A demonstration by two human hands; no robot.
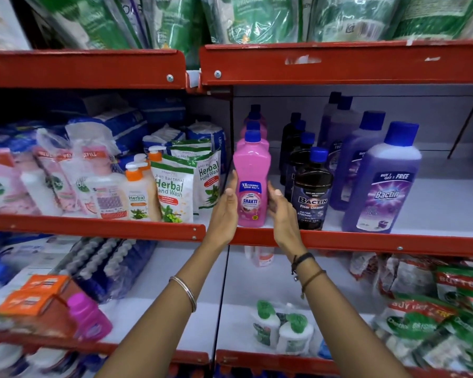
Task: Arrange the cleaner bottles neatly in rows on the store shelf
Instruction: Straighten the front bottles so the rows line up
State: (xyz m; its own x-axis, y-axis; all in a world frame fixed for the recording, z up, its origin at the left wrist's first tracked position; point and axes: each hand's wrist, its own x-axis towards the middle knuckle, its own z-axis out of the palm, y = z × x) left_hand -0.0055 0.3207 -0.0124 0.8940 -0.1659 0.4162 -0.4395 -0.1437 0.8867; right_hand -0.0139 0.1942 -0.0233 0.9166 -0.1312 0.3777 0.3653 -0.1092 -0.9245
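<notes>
Left bay: white pump bottles with orange collars (pixel 137 186) and green-and-white herbal hand wash pouches (pixel 172 190) crowd the front edge of the red-lipped metal store shelf (pixel 393 242); blue and white packs are piled behind them.
Left hand: the left hand (pixel 225 211) reaches over the shelf's front lip, fingers straight and together, flat beside the left flank of the pink bottle; actual contact cannot be told.
Pink row: a tall pink plastic cleaner bottle with a blue cap (pixel 252 181) stands upright at the front edge, just right of the bay divider, with more pink bottles lined up behind it.
Right hand: the right hand (pixel 281 211) is open and slightly cupped at the bottle's right flank, gripping nothing.
Dark row: a black floor cleaner bottle with a blue cap (pixel 313 192) stands just beside that hand, others behind.
Right side: large translucent purple cleaner bottles with blue caps (pixel 385 184) run back diagonally; white shelf board beyond.
Above: green plastic refill packs (pixel 257 17) on the upper shelf.
Below: small green-capped white bottles (pixel 281 328) and loose pouches.
</notes>
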